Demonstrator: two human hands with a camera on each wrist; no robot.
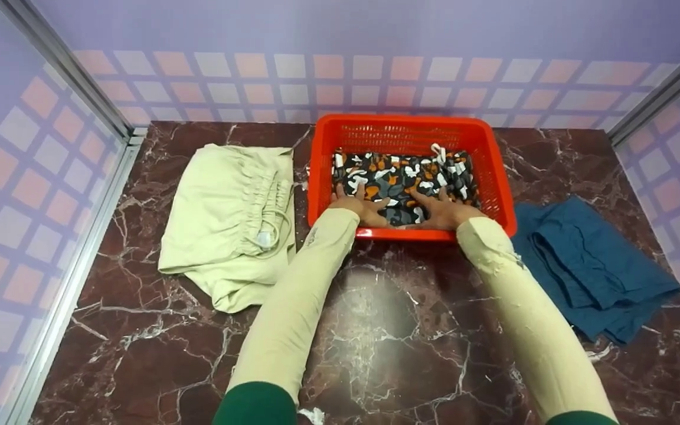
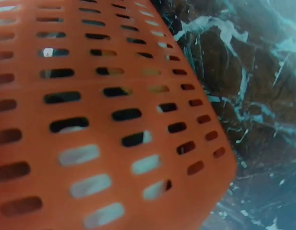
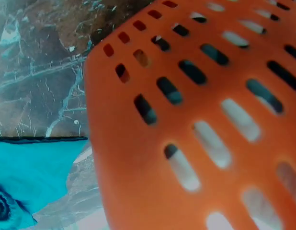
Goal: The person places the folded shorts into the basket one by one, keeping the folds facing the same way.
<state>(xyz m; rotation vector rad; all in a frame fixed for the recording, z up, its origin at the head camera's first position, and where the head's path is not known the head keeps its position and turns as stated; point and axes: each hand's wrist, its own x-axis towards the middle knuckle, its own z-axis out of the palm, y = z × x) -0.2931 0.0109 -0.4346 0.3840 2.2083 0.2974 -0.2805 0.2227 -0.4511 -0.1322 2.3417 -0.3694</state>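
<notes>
While the left hand (image 1: 363,209) lies with its fingers spread wide on the spotted cloth (image 1: 396,177), the right hand (image 1: 441,211) lies just beside it, spread wide too. Both touch the cloth but do not grip it. The cloth is inside the red basket (image 1: 405,120), at the far side of the table (image 1: 393,330). Cream cloth (image 1: 222,200) lies left, and blue cloth (image 1: 600,260) lies right.

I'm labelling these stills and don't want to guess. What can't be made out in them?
Floor of the basket: head view, covered by the patterned cloth.
Fingers of the left hand and right hand: both wrist views, mostly blocked by the basket's slotted wall.
Any print on the cream garment's pale tag: head view, too small.
Rest of the blue cloth: right wrist view, cut off by the left edge.
</notes>
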